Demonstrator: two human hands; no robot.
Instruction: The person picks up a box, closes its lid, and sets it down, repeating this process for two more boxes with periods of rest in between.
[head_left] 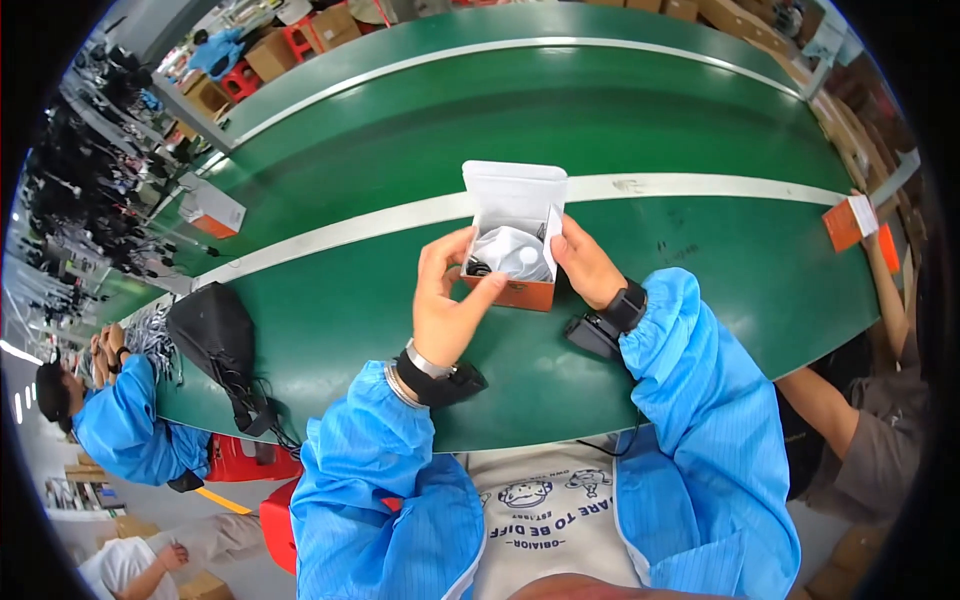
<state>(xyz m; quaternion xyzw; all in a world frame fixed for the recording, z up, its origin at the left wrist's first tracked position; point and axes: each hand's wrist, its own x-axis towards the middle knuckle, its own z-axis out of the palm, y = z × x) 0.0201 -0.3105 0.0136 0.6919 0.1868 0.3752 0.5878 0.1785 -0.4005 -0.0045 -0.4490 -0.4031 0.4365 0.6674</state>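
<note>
Both hands are steadying the open box (515, 255) just above the bench (700, 260), left hand (447, 300) fingers clamped on its near corner, right hand (585, 262) fingers pinching its side, keeping the white bagged item (512, 252) seated between them.

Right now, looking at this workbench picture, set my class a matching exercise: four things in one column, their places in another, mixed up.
Things:
1. small open box
2. closed box
3. black bag
4. orange box

Places:
A. far right, in a co-worker's hand
B. between left hand and right hand
C. on the belt's near edge, left
D. far left, beyond the white stripe

Pairs: 1-B, 2-D, 3-C, 4-A
</note>
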